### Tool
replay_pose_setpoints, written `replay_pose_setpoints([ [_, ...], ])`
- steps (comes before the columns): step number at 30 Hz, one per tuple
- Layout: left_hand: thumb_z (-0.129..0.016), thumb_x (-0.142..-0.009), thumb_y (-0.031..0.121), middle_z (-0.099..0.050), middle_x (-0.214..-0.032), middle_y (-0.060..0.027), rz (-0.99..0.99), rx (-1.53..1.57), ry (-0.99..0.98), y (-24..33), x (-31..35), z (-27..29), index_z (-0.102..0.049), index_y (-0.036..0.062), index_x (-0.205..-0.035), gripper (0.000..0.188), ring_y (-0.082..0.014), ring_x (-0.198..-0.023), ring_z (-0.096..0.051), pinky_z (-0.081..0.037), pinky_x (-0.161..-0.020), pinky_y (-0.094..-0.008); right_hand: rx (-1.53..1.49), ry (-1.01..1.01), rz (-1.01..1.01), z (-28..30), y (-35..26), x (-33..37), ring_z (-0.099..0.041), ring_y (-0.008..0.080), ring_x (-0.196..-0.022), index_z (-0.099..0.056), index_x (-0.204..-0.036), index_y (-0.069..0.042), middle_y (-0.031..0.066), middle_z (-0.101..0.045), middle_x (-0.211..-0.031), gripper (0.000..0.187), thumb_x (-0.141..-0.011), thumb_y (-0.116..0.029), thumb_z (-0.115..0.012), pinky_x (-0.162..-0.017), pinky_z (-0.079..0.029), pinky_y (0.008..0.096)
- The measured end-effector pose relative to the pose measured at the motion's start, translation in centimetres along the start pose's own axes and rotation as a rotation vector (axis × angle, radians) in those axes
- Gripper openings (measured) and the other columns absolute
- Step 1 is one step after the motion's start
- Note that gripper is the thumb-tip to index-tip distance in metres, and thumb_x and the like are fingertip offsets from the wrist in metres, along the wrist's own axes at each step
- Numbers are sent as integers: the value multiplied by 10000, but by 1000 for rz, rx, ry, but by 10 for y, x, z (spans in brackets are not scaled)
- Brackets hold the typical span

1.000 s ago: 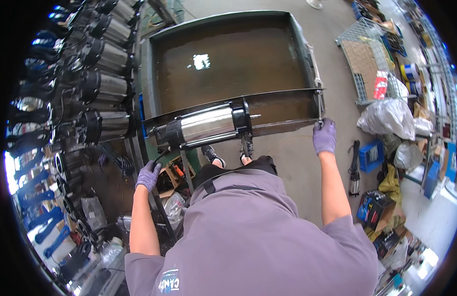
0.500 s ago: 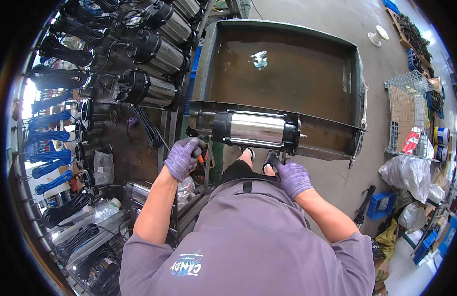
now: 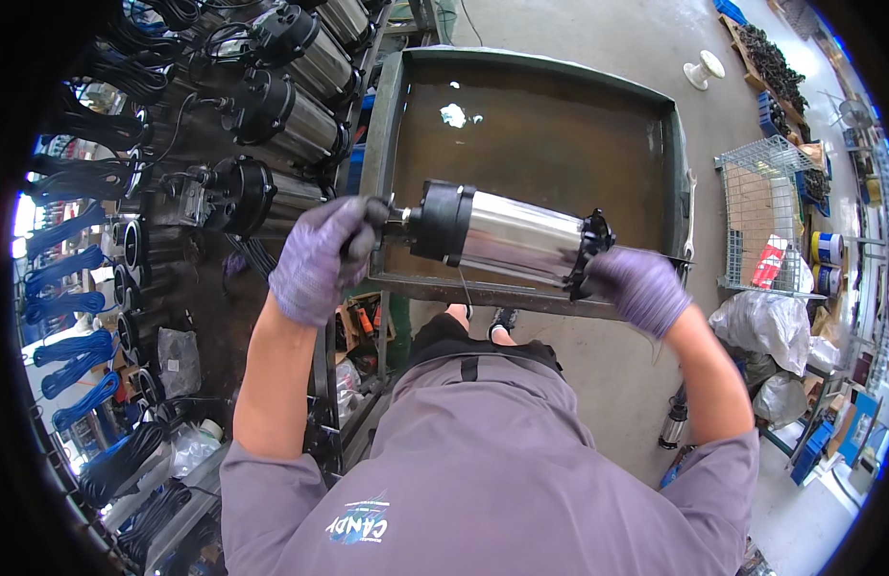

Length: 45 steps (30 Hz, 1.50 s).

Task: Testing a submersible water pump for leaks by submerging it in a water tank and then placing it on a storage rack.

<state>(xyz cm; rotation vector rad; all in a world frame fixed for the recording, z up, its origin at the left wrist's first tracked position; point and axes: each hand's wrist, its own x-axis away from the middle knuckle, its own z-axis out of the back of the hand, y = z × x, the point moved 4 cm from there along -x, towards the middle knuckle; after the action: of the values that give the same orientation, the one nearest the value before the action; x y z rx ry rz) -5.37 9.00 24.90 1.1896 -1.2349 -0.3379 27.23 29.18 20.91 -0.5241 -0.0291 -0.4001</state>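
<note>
A submersible pump [image 3: 521,235] with a shiny steel body and black end caps is held up, slightly tilted, over the front part of a water-filled metal tank [image 3: 540,60]. My left hand [image 3: 315,259], in a purple glove, is closed around the fitting or cable at its left end; the fingers partly hide what is there. At the right end my right hand [image 3: 646,288], gloved alike and a little blurred, grips the black end cap from below. A thin wire hangs beneath the pump.
Left of the tank, similar pumps [image 3: 291,120] lie on a rack beside coiled black and blue cables [image 3: 75,355]. To the right stand a wire basket [image 3: 761,206], plastic bags [image 3: 766,331] and a white spool [image 3: 704,69]. A wrench [image 3: 692,206] rests on the tank's right rim.
The pump has been lifted off the rail at the tank's front and now tilts down to the right. Both hands have risen onto its ends. The view has shifted slightly.
</note>
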Motion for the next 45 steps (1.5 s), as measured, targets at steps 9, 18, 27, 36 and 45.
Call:
replay_pose_setpoints([
  [9, -506, -1131, 277, -461, -658, 85, 111, 212, -142, 0, -107, 7, -677, 38, -1135, 294, -10, -469, -325, -265, -416, -191, -149, -222, -394, 87, 36, -78, -706, 317, -768, -745, -1096, -34, 210, -727, -870, 291, -1012, -306, -688, -775, -561, 413],
  [18, -556, -1087, 260, -500, -639, 86, 322, 77, -93, -89, -235, 10, -677, 81, -1056, 218, -34, -458, -348, -259, -414, -231, 129, -314, -364, 23, 112, -135, -680, 463, -977, -717, -1169, -93, 237, -733, -1009, 327, -1072, -359, -554, -878, -532, 521],
  [27, -537, -1085, 258, -511, -640, 80, 399, -52, 2, -141, -273, 27, -664, 99, -1040, 208, -47, -450, -349, -264, -413, -248, 127, -311, -396, -64, 159, -152, -693, 458, -1023, -631, -1218, -110, 231, -746, -1048, 253, -1068, -303, -565, -892, -538, 536],
  [36, -561, -1086, 280, -550, -688, 43, 301, -340, 30, -164, -279, 50, -680, 96, -1068, 219, -73, -486, -408, -329, -440, -263, 79, -279, -538, -122, 180, -157, -679, 501, -1021, -533, -1237, -65, 286, -728, -1027, 282, -1038, -246, -617, -879, -524, 572],
  [45, -571, -1052, 179, -708, -888, -136, -120, -803, 106, -166, -259, 72, -660, 65, -1249, 244, -272, -820, -677, -537, -772, -400, 237, -150, -429, -149, 189, -160, -672, 444, -1128, -621, -1207, -69, 247, -682, -1206, 232, -985, -135, -629, -939, -551, 537],
])
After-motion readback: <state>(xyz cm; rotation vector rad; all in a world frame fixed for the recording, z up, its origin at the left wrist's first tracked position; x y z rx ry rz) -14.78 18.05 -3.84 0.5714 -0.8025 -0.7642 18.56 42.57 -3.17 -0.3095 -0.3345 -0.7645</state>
